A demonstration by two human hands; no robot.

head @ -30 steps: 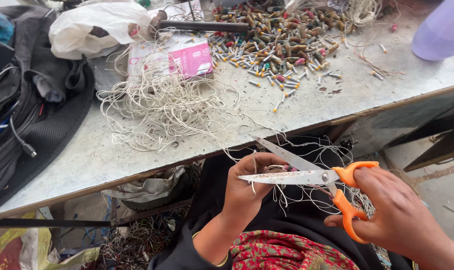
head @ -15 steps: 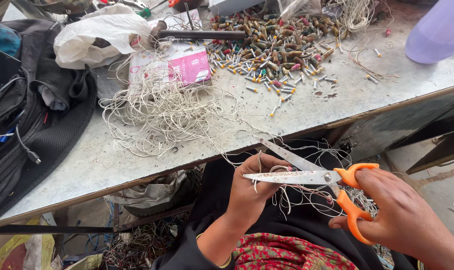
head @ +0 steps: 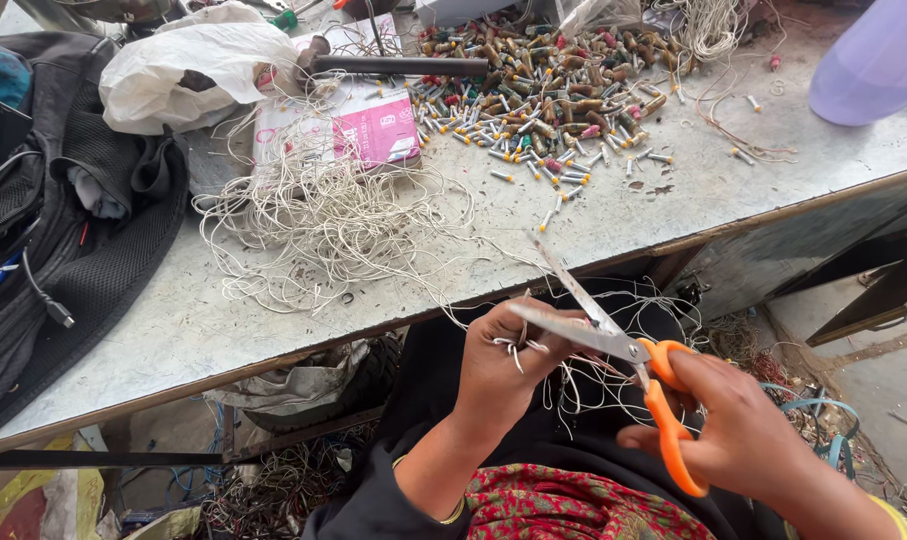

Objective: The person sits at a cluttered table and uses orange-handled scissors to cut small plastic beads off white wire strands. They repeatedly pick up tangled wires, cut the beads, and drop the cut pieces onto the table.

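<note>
In the lower right of the frame a pair of orange-handled scissors (head: 613, 350) is held by the right hand (head: 743, 440), whose fingers are curled through and around the handle loops; the two blades are seen parted in a narrow V, their tips pointing toward the upper left, over the table edge. Just left of the blades, in the lower middle of the frame, the left hand (head: 503, 370) is closed into a loose fist, its fingertips pressed together on a small bunch of thin pale wires (head: 518, 352), whose short ends are seen poking out between the fingers right beside the lower blade. More fine wire strands (head: 613, 390) are seen trailing below and behind both hands over dark clothing, with a red patterned cloth (head: 563, 505) at the bottom edge. Above the hands the grey table (head: 173, 330) is stretched across the frame. A large tangle of whitish wire (head: 313, 220) is spread on it at centre left, partly over a pink and white box (head: 358, 125). At the upper centre a heap of small coloured cylindrical pieces (head: 543, 85) is scattered, with a dark metal rod (head: 403, 66) lying just beside it. A white plastic bag (head: 188, 70) is placed at the upper left, a black bag (head: 63, 230) along the left edge, and a lilac plastic vessel (head: 878, 60) in the upper right corner.
</note>
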